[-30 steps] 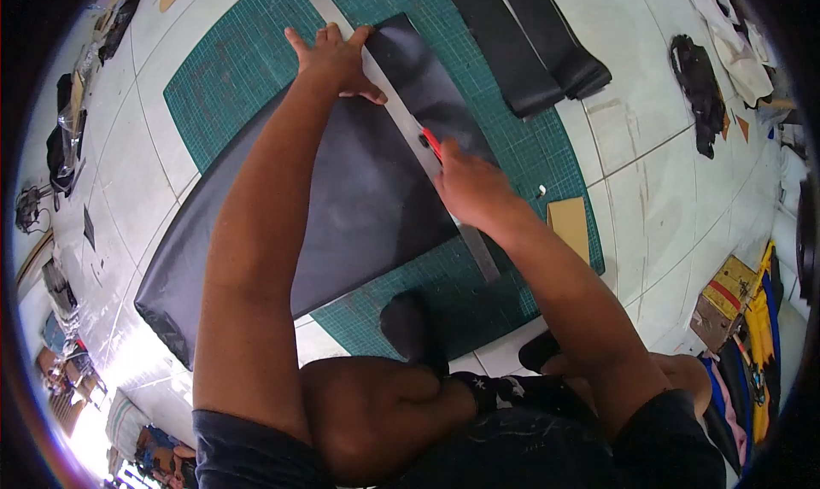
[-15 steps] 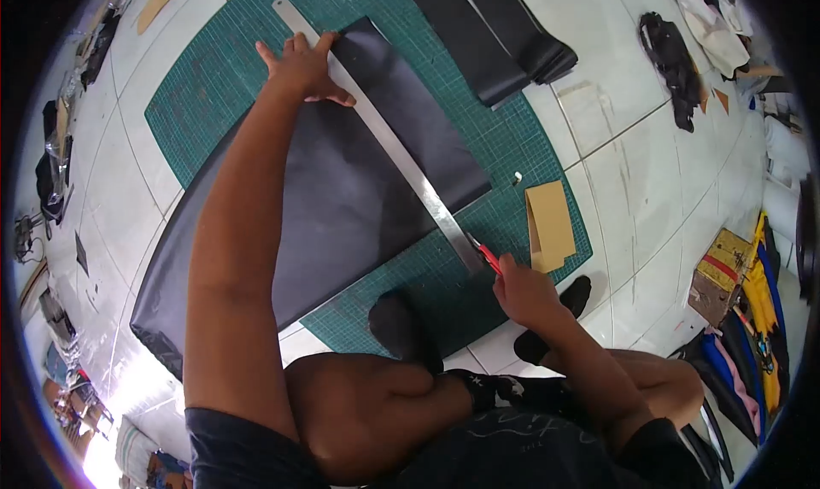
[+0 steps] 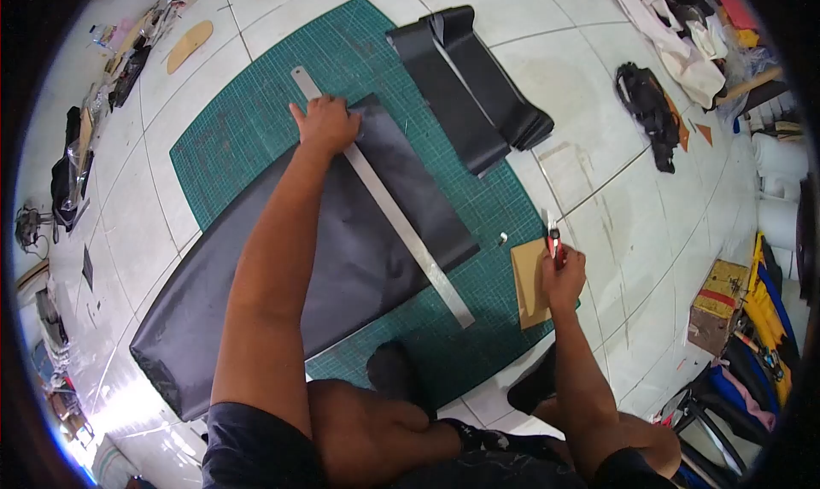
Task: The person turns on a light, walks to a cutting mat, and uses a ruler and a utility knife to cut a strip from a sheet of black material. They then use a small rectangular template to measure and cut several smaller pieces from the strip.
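Half-open left hand [image 3: 329, 127] atop flat metal ruler [image 3: 400, 222]; right hand [image 3: 565, 278] tight around red cutter [image 3: 555, 240]

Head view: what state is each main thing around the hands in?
Green cutting mat, flat on the tiled floor
Black sheet, spread, partly off the mat
Metal ruler, lying across the sheet
Black strips, layered, partly off the mat
Tan card, on the mat, partly hidden
Red utility knife, gripped, blade state unclear
Left hand, pressed on the ruler
Right hand, closed on the knife
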The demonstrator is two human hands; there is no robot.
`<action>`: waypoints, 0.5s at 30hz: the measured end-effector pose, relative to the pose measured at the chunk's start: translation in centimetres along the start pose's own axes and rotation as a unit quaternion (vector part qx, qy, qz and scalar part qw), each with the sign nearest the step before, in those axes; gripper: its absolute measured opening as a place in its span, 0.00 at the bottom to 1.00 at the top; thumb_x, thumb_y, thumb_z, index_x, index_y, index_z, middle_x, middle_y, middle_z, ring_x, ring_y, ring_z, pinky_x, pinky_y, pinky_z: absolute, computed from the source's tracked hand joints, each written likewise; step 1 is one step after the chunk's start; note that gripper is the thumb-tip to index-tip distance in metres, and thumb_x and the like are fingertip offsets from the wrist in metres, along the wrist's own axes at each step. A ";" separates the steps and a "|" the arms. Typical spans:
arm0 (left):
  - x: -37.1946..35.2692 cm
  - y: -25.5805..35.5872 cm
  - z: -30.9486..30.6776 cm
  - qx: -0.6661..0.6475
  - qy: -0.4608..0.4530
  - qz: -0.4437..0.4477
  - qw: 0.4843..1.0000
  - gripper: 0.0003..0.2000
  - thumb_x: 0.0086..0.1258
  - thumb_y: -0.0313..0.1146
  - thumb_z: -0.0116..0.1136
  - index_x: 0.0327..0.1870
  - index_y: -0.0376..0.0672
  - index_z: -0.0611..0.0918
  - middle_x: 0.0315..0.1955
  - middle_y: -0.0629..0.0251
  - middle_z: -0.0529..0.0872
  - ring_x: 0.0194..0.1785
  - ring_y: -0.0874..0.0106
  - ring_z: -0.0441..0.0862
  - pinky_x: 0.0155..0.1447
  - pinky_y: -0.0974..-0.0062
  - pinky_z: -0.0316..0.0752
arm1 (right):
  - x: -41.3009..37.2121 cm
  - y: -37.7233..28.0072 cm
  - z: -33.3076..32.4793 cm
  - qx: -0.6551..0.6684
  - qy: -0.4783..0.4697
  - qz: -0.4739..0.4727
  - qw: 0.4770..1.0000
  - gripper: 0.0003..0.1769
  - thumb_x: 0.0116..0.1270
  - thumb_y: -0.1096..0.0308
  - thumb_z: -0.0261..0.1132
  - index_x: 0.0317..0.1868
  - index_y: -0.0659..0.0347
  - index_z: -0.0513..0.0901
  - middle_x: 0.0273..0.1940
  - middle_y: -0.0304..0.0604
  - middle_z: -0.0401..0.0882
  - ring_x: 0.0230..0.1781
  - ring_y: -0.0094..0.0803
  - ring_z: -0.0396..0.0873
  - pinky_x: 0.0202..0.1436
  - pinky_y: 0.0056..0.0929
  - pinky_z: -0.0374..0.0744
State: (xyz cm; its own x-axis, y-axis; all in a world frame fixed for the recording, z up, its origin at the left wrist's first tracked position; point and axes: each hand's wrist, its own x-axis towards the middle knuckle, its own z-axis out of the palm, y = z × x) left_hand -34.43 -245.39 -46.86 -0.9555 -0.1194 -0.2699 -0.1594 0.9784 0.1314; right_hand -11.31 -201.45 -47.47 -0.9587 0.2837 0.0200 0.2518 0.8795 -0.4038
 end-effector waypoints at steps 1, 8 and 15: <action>0.0 0.1 0.8 0.013 0.003 0.006 1.000 0.25 0.74 0.49 0.58 0.66 0.44 0.82 0.71 0.57 0.76 0.78 0.53 0.66 0.81 0.28 0.41 | -0.3 0.2 0.0 -0.021 0.013 -0.007 1.000 0.24 0.73 0.48 0.65 0.41 0.66 0.86 0.38 0.60 0.84 0.40 0.55 0.84 0.44 0.53 0.80; -0.2 -0.4 2.1 -0.085 0.101 0.032 0.991 0.13 0.70 0.40 0.66 0.50 0.47 0.83 0.55 0.60 0.84 0.67 0.54 0.76 0.78 0.37 0.54 | -0.7 -0.2 0.7 -0.021 0.070 0.020 0.997 0.25 0.70 0.51 0.68 0.56 0.65 0.84 0.50 0.58 0.84 0.54 0.61 0.79 0.58 0.56 0.78; -0.6 0.8 -1.3 -0.447 0.002 0.207 0.870 0.06 0.72 0.30 0.64 0.43 0.42 0.79 0.32 0.72 0.81 0.37 0.76 0.77 0.43 0.75 0.72 | 1.6 -6.4 3.4 0.176 -0.037 -0.130 0.975 0.35 0.64 0.58 0.77 0.66 0.67 0.77 0.58 0.59 0.81 0.61 0.59 0.77 0.66 0.55 0.76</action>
State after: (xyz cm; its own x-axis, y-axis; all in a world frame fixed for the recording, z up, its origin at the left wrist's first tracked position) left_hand -34.33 -244.73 -45.33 -0.9775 0.2102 -0.0196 0.0710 0.4148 0.9071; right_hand -14.94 -207.92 -48.01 -0.9943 0.0280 0.1025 -0.0499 0.7287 -0.6831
